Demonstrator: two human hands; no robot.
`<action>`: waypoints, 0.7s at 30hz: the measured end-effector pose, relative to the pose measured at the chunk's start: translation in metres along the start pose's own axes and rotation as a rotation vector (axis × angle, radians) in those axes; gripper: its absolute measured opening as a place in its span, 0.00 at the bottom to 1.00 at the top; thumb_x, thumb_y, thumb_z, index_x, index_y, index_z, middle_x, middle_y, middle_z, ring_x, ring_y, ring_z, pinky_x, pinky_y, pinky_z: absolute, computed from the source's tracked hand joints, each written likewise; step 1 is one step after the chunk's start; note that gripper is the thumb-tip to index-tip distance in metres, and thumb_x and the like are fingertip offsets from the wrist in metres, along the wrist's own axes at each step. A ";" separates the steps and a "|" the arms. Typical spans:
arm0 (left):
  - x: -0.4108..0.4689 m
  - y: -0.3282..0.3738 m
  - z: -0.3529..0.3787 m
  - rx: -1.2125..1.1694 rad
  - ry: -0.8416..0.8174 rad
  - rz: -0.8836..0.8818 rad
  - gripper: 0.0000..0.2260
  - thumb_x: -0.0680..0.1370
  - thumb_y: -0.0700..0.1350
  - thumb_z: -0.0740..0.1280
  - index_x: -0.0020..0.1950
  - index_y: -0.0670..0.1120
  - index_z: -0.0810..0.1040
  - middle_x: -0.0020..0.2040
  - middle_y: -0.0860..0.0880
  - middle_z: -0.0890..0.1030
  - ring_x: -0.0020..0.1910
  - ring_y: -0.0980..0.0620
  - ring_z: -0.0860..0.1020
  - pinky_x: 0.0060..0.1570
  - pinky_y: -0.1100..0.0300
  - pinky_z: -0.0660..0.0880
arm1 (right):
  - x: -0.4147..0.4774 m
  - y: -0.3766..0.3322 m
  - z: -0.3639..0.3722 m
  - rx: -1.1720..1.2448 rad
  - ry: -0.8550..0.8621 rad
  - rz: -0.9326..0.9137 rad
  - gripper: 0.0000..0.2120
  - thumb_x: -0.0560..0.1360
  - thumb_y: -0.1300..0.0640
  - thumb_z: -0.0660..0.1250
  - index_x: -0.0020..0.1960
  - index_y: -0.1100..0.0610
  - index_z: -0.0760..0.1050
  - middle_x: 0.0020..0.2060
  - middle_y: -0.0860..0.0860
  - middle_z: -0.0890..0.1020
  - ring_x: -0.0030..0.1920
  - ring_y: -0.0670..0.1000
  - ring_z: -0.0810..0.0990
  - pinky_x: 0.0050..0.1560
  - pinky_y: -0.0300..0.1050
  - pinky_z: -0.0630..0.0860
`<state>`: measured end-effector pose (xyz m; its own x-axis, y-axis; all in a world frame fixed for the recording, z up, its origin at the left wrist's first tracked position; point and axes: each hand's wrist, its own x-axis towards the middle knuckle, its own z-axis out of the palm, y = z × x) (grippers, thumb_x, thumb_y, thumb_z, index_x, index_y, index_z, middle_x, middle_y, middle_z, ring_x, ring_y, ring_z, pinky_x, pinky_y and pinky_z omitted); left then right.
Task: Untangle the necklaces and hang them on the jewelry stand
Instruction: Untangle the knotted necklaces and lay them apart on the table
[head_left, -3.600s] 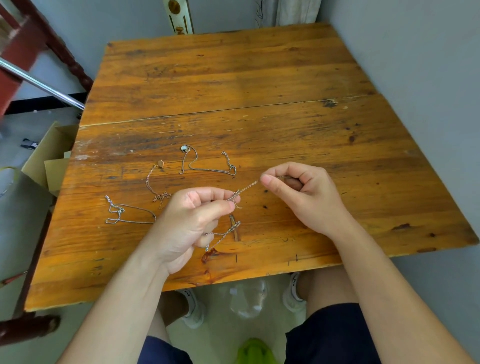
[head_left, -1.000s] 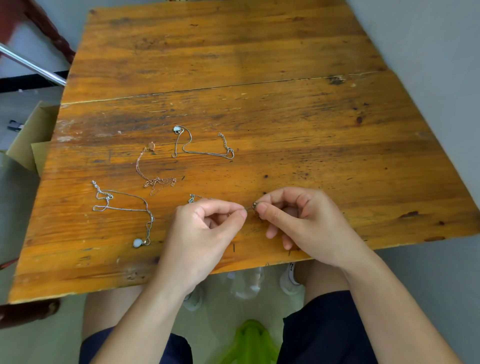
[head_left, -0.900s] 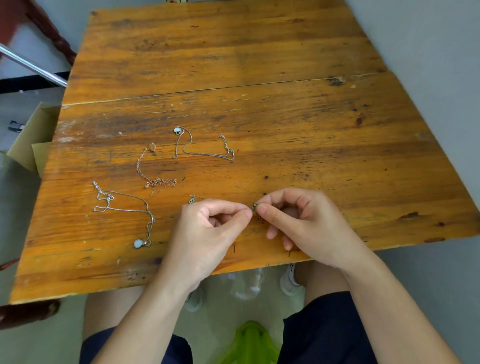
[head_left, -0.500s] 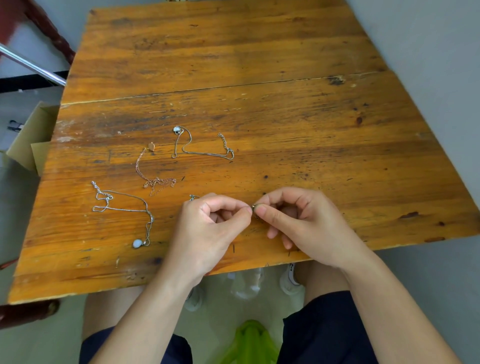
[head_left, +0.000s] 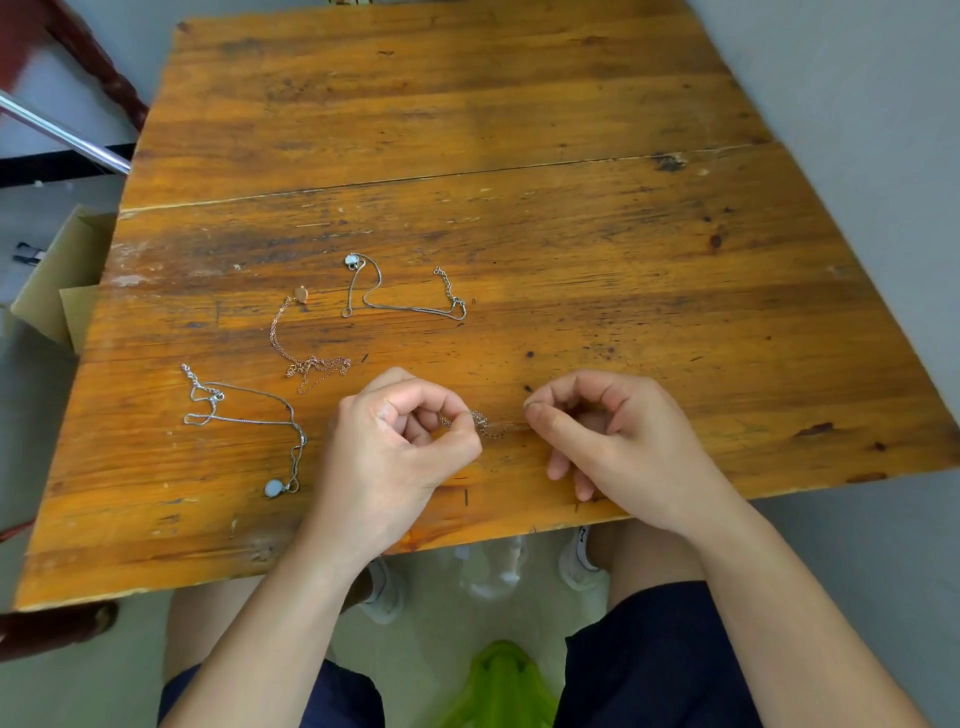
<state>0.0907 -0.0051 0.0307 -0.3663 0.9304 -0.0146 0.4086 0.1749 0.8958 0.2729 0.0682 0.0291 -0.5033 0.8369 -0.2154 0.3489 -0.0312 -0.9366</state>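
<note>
Both hands over the near edge of the wooden tabletop (head_left: 571, 249), fingers curled into pinches. Left hand (head_left: 400, 447) pinches one end of a thin chain (head_left: 485, 423) between thumb and forefinger. Right hand (head_left: 613, 441) has thumb and forefinger closed at the chain's other end; the link there is too blurred to confirm actual contact. Chain runs between the two hands, short, sagging, just above or on the wood, can't tell which.

Three other necklaces lie loose on the tabletop, apart from each other:
- silver necklace with pale round pendant (head_left: 244, 421), near left
- rose-gold necklace (head_left: 304, 348), partly bunched, left of centre
- silver necklace with small pendant (head_left: 405, 291), farther back, centre
</note>
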 end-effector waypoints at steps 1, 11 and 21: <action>0.000 -0.001 -0.001 -0.009 -0.007 0.001 0.02 0.65 0.42 0.71 0.34 0.48 0.83 0.36 0.48 0.76 0.29 0.58 0.69 0.30 0.66 0.67 | -0.001 0.001 0.001 -0.010 0.002 -0.017 0.03 0.78 0.58 0.70 0.45 0.55 0.82 0.29 0.43 0.82 0.22 0.42 0.77 0.26 0.37 0.74; 0.001 -0.011 -0.008 -0.142 -0.032 -0.063 0.04 0.70 0.39 0.74 0.37 0.48 0.84 0.36 0.50 0.76 0.32 0.59 0.71 0.32 0.65 0.69 | -0.004 0.015 0.005 -0.526 0.083 -0.286 0.08 0.75 0.49 0.73 0.54 0.45 0.85 0.44 0.39 0.78 0.34 0.35 0.73 0.36 0.35 0.69; 0.003 -0.012 -0.011 -0.173 -0.079 -0.075 0.07 0.72 0.38 0.74 0.39 0.50 0.85 0.37 0.52 0.76 0.36 0.57 0.72 0.34 0.63 0.70 | 0.006 0.006 0.024 -0.474 0.076 -0.358 0.13 0.76 0.43 0.70 0.58 0.44 0.82 0.43 0.40 0.75 0.31 0.39 0.72 0.33 0.41 0.74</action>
<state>0.0754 -0.0083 0.0251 -0.3204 0.9406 -0.1126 0.2309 0.1928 0.9537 0.2531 0.0599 0.0156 -0.6025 0.7878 0.1278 0.4918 0.4927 -0.7179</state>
